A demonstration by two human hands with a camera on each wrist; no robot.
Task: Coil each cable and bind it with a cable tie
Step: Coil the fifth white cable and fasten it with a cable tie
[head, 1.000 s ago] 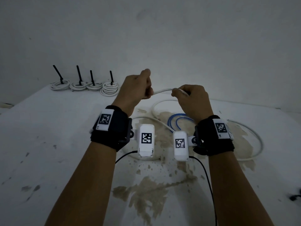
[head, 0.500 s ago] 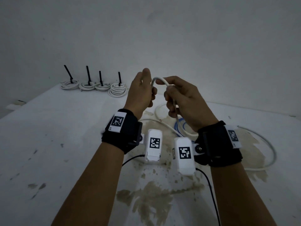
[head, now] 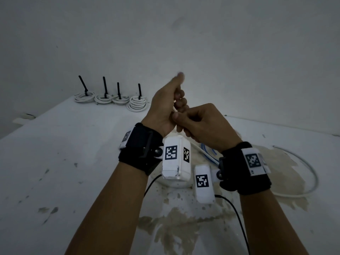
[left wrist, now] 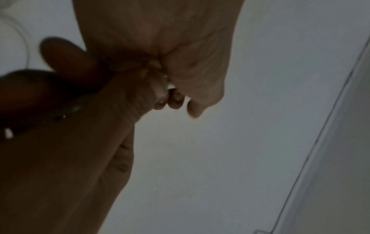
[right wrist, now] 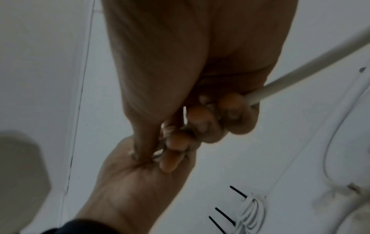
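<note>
Both hands meet above the middle of the table in the head view. My left hand (head: 177,104) has its fingers curled round a white cable (head: 174,109), thumb raised. My right hand (head: 181,124) presses against it from the right and grips the same cable. In the right wrist view the right hand's fingers (right wrist: 230,107) wrap the white cable (right wrist: 304,71), which runs off to the upper right. The cable's loose length (head: 312,178) lies in a wide arc on the table (head: 73,144) at the right. What the cable does inside the two fists is hidden.
Several white coils bound with upright black ties (head: 104,98) sit in a row at the table's back left, near the wall. A blue cable loop (head: 208,153) lies under my right wrist. Brown stains mark the table's middle and front.
The hands, apart with a straight stretch of cable between them, have closed together. The cable arched up into a bend, and the right hand has brought its part against the left hand.
</note>
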